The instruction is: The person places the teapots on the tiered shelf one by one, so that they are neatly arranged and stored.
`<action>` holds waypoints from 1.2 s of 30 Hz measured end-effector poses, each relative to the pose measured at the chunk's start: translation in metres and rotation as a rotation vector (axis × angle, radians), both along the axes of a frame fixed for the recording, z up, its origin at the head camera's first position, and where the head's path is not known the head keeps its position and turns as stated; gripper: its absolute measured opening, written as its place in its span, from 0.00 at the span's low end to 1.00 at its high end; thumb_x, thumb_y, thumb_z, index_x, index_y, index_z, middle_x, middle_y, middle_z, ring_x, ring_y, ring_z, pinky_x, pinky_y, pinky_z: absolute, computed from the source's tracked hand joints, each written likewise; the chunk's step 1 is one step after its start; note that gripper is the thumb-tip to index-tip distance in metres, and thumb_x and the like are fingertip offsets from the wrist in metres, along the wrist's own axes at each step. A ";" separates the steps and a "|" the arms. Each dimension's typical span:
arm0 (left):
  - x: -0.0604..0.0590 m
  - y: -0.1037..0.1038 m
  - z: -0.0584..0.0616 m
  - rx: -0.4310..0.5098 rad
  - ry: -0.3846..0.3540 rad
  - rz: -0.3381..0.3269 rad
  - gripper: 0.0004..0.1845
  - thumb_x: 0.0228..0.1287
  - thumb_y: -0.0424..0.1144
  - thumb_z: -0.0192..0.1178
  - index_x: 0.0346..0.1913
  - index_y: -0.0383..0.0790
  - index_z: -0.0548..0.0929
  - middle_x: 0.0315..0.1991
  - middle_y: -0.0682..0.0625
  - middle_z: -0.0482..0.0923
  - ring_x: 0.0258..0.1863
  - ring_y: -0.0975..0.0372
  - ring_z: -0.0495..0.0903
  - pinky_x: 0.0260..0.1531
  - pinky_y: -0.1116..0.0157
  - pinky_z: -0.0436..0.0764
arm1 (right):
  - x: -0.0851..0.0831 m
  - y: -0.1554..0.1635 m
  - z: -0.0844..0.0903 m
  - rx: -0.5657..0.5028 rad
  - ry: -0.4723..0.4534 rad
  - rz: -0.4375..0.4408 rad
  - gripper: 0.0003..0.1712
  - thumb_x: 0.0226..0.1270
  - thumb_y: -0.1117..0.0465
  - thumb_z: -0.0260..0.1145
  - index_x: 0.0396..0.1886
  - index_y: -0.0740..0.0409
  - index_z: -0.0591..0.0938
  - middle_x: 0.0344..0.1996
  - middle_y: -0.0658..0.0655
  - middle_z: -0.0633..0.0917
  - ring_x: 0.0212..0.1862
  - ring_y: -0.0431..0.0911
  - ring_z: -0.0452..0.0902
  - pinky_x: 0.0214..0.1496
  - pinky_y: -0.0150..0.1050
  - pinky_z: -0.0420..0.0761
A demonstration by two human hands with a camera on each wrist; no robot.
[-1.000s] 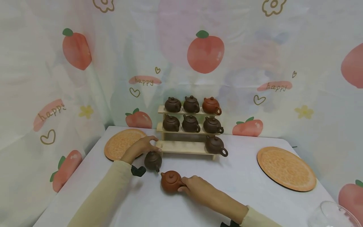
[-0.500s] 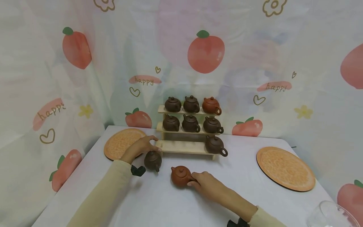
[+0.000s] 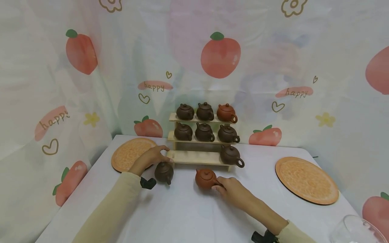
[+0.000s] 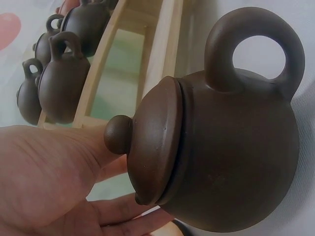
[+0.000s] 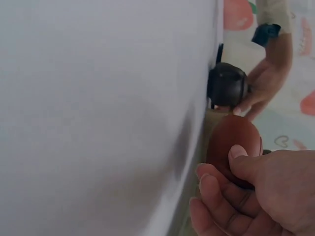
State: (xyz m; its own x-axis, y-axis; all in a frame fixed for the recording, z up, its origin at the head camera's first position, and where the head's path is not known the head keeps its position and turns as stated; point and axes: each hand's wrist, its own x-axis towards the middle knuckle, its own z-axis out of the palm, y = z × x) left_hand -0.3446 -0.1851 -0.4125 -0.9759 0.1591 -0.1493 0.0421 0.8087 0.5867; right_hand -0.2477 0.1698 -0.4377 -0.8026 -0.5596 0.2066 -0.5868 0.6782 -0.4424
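My right hand [image 3: 233,191] pinches the handle of a reddish-brown clay teapot [image 3: 205,179] in front of the stepped wooden display rack [image 3: 194,157]. In the right wrist view, thumb and fingers close on this teapot [image 5: 235,142], its body pointing away from the hand. At the rack's left end, my left hand [image 3: 153,156] grips the edge of the bottom shelf between thumb and index finger. A dark brown teapot [image 3: 164,172] stands on the table just below that hand. It fills much of the left wrist view, its lid knob close to the left hand [image 4: 44,182].
Dark teapots [image 3: 205,132] and one reddish teapot [image 3: 226,113] line the two upper shelves. One dark teapot [image 3: 231,155] sits at the bottom shelf's right end. Round orange mats [image 3: 307,180] lie left and right. A clear glass bowl [image 3: 349,229] stands at front right.
My right hand has carried the reddish teapot rightward and farther back, toward the rack. The left hand keeps its place at the shelf end.
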 end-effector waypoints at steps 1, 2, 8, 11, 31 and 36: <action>0.000 0.000 0.000 0.000 0.002 0.000 0.34 0.65 0.52 0.75 0.70 0.45 0.78 0.71 0.34 0.74 0.70 0.42 0.73 0.69 0.43 0.71 | -0.001 0.001 0.003 -0.008 -0.004 -0.007 0.13 0.77 0.58 0.69 0.30 0.52 0.78 0.20 0.41 0.71 0.25 0.34 0.66 0.28 0.31 0.69; 0.000 0.000 0.000 -0.001 0.003 -0.001 0.34 0.65 0.52 0.75 0.70 0.44 0.78 0.71 0.34 0.74 0.69 0.43 0.74 0.68 0.43 0.71 | -0.002 0.002 0.006 -0.015 -0.009 -0.011 0.12 0.77 0.59 0.68 0.30 0.53 0.79 0.20 0.41 0.71 0.25 0.34 0.66 0.28 0.31 0.69; -0.001 -0.001 0.000 -0.018 0.011 -0.016 0.34 0.65 0.52 0.75 0.70 0.44 0.79 0.70 0.34 0.75 0.68 0.43 0.75 0.67 0.44 0.72 | -0.006 0.005 0.021 -0.043 -0.035 -0.029 0.09 0.77 0.61 0.68 0.35 0.59 0.82 0.19 0.43 0.75 0.24 0.34 0.67 0.27 0.31 0.70; 0.001 -0.001 0.002 -0.018 0.011 -0.021 0.34 0.65 0.53 0.75 0.69 0.43 0.79 0.71 0.34 0.74 0.69 0.42 0.74 0.68 0.44 0.72 | -0.008 0.006 0.027 -0.044 -0.026 -0.042 0.07 0.77 0.61 0.68 0.37 0.59 0.82 0.20 0.44 0.77 0.25 0.35 0.69 0.27 0.31 0.71; -0.001 -0.002 -0.002 0.018 -0.002 -0.010 0.34 0.66 0.51 0.75 0.71 0.43 0.78 0.74 0.34 0.71 0.73 0.41 0.70 0.71 0.42 0.69 | -0.036 -0.023 0.035 -0.046 -0.043 -0.254 0.11 0.78 0.59 0.67 0.35 0.60 0.82 0.19 0.49 0.80 0.24 0.41 0.74 0.28 0.36 0.73; 0.001 0.000 0.000 0.029 -0.024 0.002 0.35 0.66 0.52 0.75 0.71 0.44 0.78 0.74 0.35 0.71 0.73 0.41 0.70 0.70 0.42 0.69 | -0.042 -0.031 0.034 -0.034 -0.032 -0.281 0.11 0.78 0.60 0.68 0.34 0.62 0.83 0.20 0.51 0.79 0.24 0.42 0.74 0.28 0.37 0.73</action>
